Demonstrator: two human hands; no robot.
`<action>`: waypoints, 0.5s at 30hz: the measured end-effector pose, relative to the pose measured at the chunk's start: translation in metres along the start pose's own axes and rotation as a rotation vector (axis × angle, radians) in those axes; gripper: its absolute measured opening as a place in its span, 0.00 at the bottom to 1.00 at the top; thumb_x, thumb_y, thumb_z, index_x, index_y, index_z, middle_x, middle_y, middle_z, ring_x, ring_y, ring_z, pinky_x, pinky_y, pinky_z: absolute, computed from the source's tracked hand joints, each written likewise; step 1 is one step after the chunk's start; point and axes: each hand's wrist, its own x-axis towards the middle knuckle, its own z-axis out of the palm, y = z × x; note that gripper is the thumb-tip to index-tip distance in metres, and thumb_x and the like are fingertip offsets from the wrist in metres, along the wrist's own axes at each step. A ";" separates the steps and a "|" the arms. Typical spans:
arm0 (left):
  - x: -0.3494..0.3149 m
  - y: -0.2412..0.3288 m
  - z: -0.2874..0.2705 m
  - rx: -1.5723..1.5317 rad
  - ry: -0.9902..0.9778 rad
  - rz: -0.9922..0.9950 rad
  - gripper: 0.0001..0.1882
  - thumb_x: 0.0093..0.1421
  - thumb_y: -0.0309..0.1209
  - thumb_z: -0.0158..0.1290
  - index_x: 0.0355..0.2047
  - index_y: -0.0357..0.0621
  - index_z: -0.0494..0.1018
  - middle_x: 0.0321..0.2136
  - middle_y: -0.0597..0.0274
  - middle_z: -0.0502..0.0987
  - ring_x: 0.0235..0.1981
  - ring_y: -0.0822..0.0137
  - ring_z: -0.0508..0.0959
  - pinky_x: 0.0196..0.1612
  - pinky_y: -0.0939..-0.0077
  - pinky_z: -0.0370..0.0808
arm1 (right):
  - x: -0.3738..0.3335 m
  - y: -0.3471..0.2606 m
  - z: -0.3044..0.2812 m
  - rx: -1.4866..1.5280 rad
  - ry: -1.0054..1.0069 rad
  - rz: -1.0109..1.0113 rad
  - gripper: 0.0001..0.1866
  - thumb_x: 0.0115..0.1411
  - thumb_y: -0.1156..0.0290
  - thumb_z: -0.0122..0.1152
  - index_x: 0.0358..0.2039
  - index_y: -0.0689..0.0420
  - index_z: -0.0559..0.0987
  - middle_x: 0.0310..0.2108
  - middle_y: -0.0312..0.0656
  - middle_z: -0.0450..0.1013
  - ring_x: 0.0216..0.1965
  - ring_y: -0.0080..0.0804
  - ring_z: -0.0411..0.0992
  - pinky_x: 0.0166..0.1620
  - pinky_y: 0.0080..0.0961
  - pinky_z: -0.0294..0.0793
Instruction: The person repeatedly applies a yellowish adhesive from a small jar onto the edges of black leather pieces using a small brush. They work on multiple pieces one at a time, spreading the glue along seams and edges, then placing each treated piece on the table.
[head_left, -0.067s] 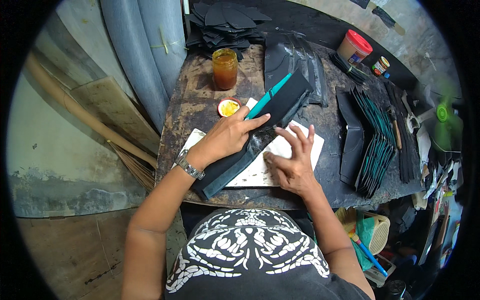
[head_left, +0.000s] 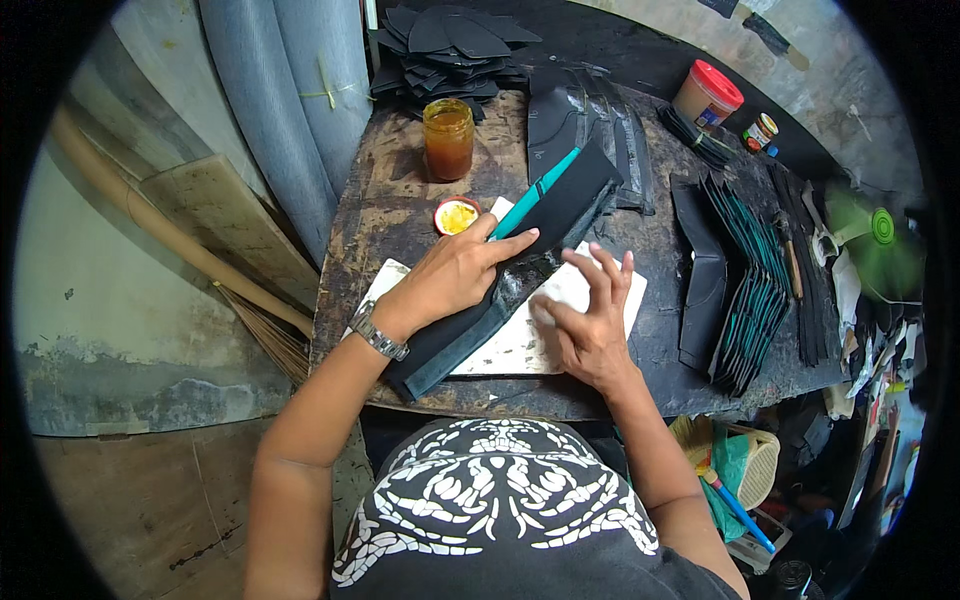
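Hands are working over a long black strip (head_left: 500,290) of leather-like material, seen from above on a dark, worn workbench (head_left: 380,210). The strip is lying diagonally across a white board (head_left: 610,295), running from the near left edge of the bench up toward the middle, with a teal band along 1 edge. The left hand (head_left: 455,275) is resting flat on the strip with the palm down, fingers stretched out and together, pressing rather than gripping; a metal watch (head_left: 378,335) is sitting on that wrist. The right hand (head_left: 585,320) is hovering just beside the strip, over the white board, fingers spread and slightly curled, holding nothing; whether the fingertips are touching the strip is not clear. Just beyond the left hand, a small round lid (head_left: 457,215) of yellow paste is sitting, and farther back a glass jar (head_left: 447,138) of amber liquid is standing. To the right, a stack of black and teal pieces (head_left: 745,290) is leaning in a row.
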 end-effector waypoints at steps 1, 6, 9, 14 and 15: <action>0.000 0.000 0.001 -0.008 0.006 0.000 0.34 0.54 0.15 0.51 0.61 0.57 0.70 0.47 0.45 0.72 0.45 0.43 0.76 0.47 0.59 0.75 | 0.000 0.000 0.001 -0.044 0.034 0.057 0.18 0.48 0.68 0.65 0.43 0.46 0.83 0.65 0.44 0.59 0.70 0.53 0.47 0.66 0.73 0.30; 0.001 -0.004 0.003 -0.069 -0.012 -0.007 0.34 0.54 0.14 0.51 0.60 0.55 0.71 0.46 0.44 0.71 0.45 0.45 0.77 0.49 0.61 0.74 | 0.005 -0.013 -0.006 0.134 -0.110 0.026 0.22 0.43 0.71 0.57 0.41 0.45 0.85 0.64 0.47 0.61 0.70 0.54 0.46 0.69 0.65 0.26; 0.012 -0.014 0.009 -0.118 0.021 0.028 0.32 0.55 0.13 0.50 0.59 0.54 0.72 0.45 0.47 0.71 0.47 0.47 0.76 0.50 0.63 0.74 | 0.029 -0.014 -0.021 0.286 0.004 -0.049 0.16 0.42 0.72 0.59 0.34 0.48 0.84 0.60 0.46 0.64 0.66 0.52 0.54 0.68 0.66 0.30; 0.049 -0.029 0.033 -0.066 0.043 0.118 0.24 0.58 0.21 0.49 0.55 0.54 0.70 0.52 0.43 0.72 0.44 0.42 0.78 0.43 0.52 0.77 | 0.141 0.013 -0.011 0.171 0.181 0.089 0.23 0.69 0.55 0.43 0.39 0.55 0.85 0.63 0.51 0.61 0.68 0.53 0.50 0.67 0.60 0.38; 0.052 -0.030 0.036 -0.020 0.024 0.096 0.26 0.58 0.21 0.49 0.57 0.56 0.69 0.53 0.44 0.72 0.44 0.43 0.78 0.43 0.52 0.77 | 0.167 0.018 -0.002 0.131 0.179 0.040 0.30 0.72 0.50 0.38 0.39 0.57 0.86 0.64 0.52 0.60 0.69 0.54 0.48 0.67 0.60 0.38</action>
